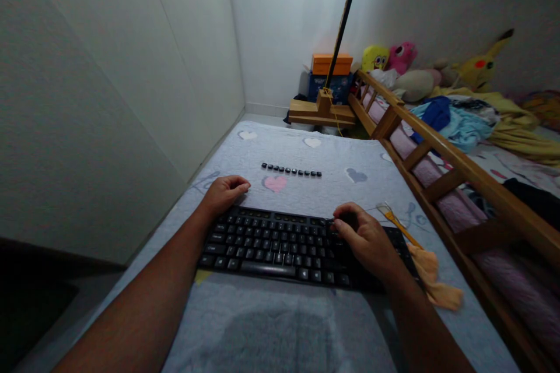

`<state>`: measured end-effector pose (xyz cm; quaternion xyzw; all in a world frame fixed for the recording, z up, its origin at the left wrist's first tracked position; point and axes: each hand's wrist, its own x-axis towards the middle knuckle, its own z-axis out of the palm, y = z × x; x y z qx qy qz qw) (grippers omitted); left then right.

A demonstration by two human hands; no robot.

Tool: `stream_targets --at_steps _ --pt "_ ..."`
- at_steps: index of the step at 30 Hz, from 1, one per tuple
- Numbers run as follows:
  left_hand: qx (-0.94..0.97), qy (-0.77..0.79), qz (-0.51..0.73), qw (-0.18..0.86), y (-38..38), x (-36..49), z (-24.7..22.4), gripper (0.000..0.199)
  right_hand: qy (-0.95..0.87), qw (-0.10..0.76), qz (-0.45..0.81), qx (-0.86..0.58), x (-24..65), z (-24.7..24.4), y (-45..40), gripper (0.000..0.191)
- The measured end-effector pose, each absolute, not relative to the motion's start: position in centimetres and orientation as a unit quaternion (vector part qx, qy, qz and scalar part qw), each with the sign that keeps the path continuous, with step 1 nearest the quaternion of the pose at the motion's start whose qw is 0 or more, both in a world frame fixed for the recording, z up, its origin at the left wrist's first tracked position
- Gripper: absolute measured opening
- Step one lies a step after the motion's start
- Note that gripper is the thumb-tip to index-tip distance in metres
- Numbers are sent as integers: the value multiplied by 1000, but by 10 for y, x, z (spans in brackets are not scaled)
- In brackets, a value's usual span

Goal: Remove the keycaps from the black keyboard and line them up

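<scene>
Forearms (144, 291) lead my view to the keyboard (292, 247) at six o'clock, most keys (259, 255) seemingly left in place, ten keycaps (291, 170) rowed at its twelve, though I can't tell whether the curled left hand (224, 194) at its ten or right hand (362, 238) at three grasps anything.

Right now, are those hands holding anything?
Left hand: curled by the keyboard; any hold can't be told.
Right hand: curled over it; grip can't be told.
</scene>
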<state>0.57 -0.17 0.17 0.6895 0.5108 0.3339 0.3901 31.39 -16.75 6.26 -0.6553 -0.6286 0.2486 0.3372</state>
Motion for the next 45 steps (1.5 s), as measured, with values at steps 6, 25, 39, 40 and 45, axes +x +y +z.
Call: stream_targets --at_steps 6,25,39,40,45 --pt "688 512 331 393 -2 6 2 33 -658 321 196 -652 311 55 -168 11" --pt "681 504 342 407 -4 9 8 29 -718 262 115 -634 301 43 -175 6" --pt "683 511 335 400 -3 9 7 31 -667 297 145 -668 303 47 -176 12" --pt "683 512 335 398 -4 9 8 31 -660 298 150 -673 303 47 -176 12" --pt "688 510 334 392 -3 9 6 31 -654 300 150 -678 301 48 -176 13"
